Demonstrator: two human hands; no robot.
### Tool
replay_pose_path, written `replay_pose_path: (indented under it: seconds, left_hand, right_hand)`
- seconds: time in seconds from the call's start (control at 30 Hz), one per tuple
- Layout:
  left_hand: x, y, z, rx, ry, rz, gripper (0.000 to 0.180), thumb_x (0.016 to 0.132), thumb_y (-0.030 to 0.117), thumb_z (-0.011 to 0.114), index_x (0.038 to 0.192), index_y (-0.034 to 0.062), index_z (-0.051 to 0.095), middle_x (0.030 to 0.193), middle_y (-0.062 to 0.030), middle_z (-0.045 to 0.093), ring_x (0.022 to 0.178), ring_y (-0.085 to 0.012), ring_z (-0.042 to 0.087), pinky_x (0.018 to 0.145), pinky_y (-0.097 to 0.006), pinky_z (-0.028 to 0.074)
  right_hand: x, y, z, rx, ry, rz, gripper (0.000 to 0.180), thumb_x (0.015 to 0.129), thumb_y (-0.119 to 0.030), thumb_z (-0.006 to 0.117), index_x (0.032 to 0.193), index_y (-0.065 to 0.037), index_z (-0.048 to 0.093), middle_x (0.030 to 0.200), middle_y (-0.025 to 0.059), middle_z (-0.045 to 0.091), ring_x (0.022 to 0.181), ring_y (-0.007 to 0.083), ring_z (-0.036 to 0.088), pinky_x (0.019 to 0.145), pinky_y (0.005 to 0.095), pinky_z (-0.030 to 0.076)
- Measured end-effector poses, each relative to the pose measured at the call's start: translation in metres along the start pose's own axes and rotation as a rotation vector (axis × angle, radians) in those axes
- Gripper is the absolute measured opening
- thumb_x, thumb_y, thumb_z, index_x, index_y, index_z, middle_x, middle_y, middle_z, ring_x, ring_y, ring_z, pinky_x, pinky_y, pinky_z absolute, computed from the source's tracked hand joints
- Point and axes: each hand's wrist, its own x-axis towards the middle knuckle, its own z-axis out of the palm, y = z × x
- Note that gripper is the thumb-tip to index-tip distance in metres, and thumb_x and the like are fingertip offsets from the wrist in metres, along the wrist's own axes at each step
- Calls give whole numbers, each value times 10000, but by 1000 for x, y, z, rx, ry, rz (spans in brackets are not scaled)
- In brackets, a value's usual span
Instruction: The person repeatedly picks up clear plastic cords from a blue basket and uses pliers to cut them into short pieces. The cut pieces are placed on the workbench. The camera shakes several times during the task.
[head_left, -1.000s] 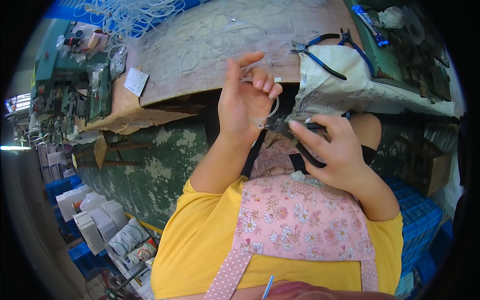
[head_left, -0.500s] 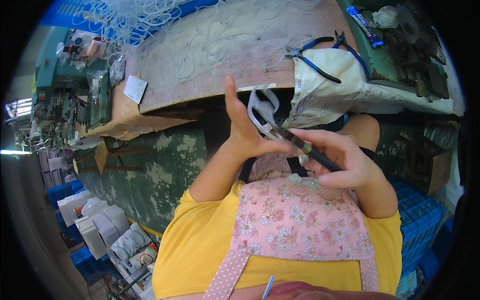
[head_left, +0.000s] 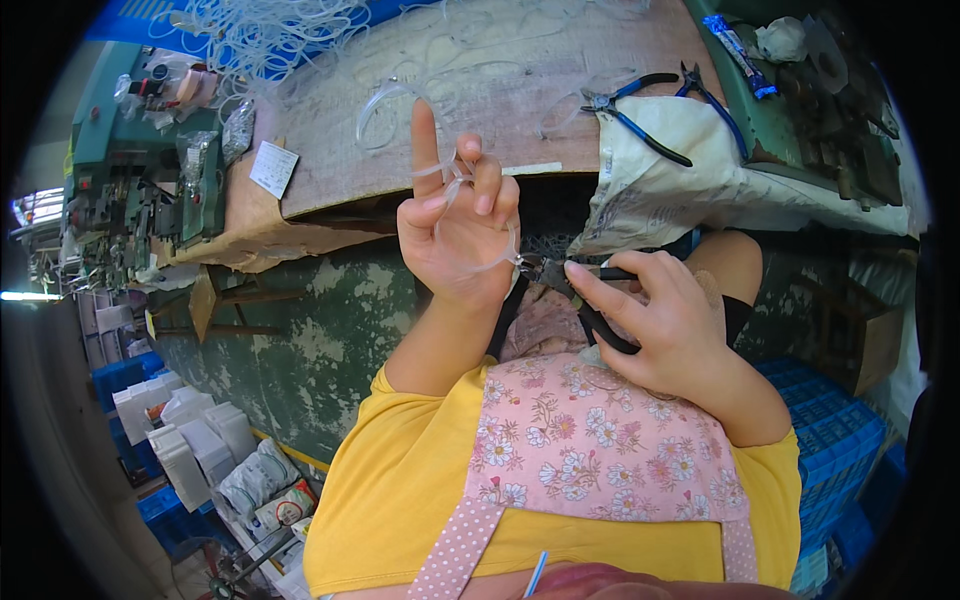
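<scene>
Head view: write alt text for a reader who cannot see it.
The left hand, index finger raised, holds a loop of clear tubing, while the right hand brings black-handled pliers to the loop's lower end. Beyond lie a wooden workbench strewn with more clear loops and blue-handled pliers on a cloth.

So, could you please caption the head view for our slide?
Left hand loops clear plastic tubing while right hand holds black-handled pliers at it.
</scene>
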Motion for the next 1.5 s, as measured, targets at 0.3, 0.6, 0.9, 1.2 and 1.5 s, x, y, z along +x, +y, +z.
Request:
replay_pose_path:
  seconds: [0.3,0.6,0.9,1.2,1.5]
  left_hand:
    - [-1,1,2,-13,-58,37,690,818,169,449,1499,208,343,1136,-100,517,747,-150,448,656,-267,403]
    - [1,1,-2,-130,-42,-122,703,812,157,452,1503,156,321,1155,-130,533,752,-161,459,673,-273,413]
    - [11,21,-17,1593,-434,-590,522,870,112,538,1379,31,455,1359,-161,508,1284,-261,461,1082,-388,339]
    - [95,-62,-66,2319,-507,285,595,963,384,510,1365,-46,424,1326,-252,488,1239,-396,451,1055,-474,334]
    - [52,-29,-34,593,-9,89,679,989,477,366,1491,38,244,1119,-136,526,868,-219,522,814,-380,439]
  right_hand:
    - [2,-5,-1,-70,10,-19,752,626,-128,762,1344,-210,553,1018,126,507,832,290,529,733,394,461]
    - [0,5,8,-175,50,-88,727,640,-89,733,1336,-213,562,976,111,508,805,274,524,710,373,456]
    - [-14,14,-18,164,-30,9,701,631,-97,758,1307,-135,577,1082,114,547,951,288,544,782,373,451]
    - [-16,13,-3,206,-90,-2,709,701,-173,736,1374,-149,510,1134,135,521,1022,325,533,890,425,440]
    - [-13,18,-2,319,123,170,723,687,-130,751,1371,-143,517,1112,130,535,990,307,569,850,380,487]
